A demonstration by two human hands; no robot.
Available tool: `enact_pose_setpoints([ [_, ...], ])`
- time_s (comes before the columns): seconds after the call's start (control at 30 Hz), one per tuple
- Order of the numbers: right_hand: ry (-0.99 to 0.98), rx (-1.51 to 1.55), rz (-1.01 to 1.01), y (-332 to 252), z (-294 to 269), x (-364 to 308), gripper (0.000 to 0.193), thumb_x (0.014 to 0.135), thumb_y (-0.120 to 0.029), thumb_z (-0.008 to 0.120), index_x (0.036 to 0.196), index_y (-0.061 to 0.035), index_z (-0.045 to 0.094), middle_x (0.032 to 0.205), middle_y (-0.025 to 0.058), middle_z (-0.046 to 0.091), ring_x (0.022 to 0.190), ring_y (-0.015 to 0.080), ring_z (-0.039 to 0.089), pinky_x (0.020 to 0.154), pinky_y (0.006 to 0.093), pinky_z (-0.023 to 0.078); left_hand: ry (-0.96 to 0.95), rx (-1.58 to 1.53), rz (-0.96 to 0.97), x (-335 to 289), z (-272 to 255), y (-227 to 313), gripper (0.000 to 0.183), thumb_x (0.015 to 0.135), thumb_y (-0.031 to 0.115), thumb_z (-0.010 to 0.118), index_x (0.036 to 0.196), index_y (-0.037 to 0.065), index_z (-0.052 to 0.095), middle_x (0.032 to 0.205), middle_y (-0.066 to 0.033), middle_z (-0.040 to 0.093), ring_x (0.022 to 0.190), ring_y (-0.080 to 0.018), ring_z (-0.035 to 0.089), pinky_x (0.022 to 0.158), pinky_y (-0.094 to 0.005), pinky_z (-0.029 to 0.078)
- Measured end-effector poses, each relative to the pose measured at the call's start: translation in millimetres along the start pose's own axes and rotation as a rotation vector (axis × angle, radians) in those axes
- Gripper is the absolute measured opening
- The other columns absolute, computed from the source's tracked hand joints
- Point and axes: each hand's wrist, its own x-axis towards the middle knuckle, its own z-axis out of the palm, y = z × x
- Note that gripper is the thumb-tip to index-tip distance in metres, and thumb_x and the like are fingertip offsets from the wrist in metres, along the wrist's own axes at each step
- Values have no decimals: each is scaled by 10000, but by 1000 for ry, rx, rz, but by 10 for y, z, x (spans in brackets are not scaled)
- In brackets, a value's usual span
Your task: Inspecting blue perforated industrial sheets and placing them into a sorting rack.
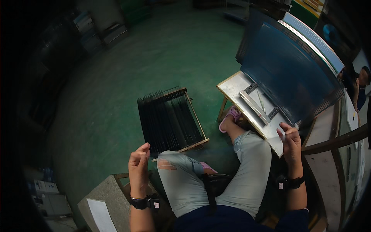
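Observation:
My left hand (139,164) is raised beside my knee, its thumb and fingers pinched together. Level with the table's near corner, my right hand (291,142) has its fingers curled toward the thumb. A faint pale streak shows at the right fingertips and seems to run across toward the left hand; what either hand grips is too thin to make out. Closest to my left hand is a rack (205,140) filled with thin dark upright strips. Beyond my right hand, a large dark blue panel (282,69) leans on a pale table (232,85).
A metal bracket frame (255,105) lies on the table before the panel. A grey block-like box (102,197) with a white sheet stands at lower left. A curved brown rail (336,143) runs at right. Another person (362,83) is at the far right edge.

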Motion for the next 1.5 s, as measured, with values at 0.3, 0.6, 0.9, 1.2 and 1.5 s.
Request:
enact_pose_setpoints([
  [0.3, -275, 298, -158, 510, -120, 196, 225, 898, -165, 544, 1103, -78, 510, 1232, 218, 515, 1074, 245, 583, 822, 337, 564, -25, -382, -324, -101, 130, 3, 566, 940, 157, 509, 1423, 36, 241, 999, -87, 628, 856, -108, 611, 759, -254, 542],
  [0.6, -72, 613, 102, 544, 1186, -204, 538, 978, -436, 312, 1262, 0, 448, 1232, 136, 532, 1091, 245, 544, 960, 387, 414, 115, -630, -581, -263, 343, -791, 277, 945, 112, 496, 1220, 100, 470, 1028, 21, 585, 902, -71, 570, 834, -236, 499],
  [0.9, 51, -188, 120, 1173, 2193, -229, 333, 944, -78, 460, 1251, 39, 406, 1164, 122, 541, 1036, 163, 532, 909, 286, 413, 53, -712, -655, 44, 527, -1513, 313, 959, 135, 458, 1262, 77, 411, 1153, -80, 557, 1050, -188, 549, 920, -369, 466],
  [1.2, -86, -613, -33, 2487, 2582, 410, 488, 889, -16, 477, 1368, -77, 405, 642, 45, 450, 522, 63, 323, 466, 239, 315, -235, 85, -801, -107, 299, -2325, 367, 860, 40, 491, 1223, -12, 505, 1082, -116, 613, 952, -186, 576, 831, -260, 451],
  [1.5, -172, -606, 28, 2667, 2746, 713, 636, 845, 86, 432, 1415, -183, 346, 1177, 132, 595, 550, 71, 361, 498, 223, 352, 513, 86, -1192, 158, -155, -3234, 358, 786, 16, 510, 1139, 50, 556, 971, -109, 598, 932, -188, 563, 806, -335, 463],
])
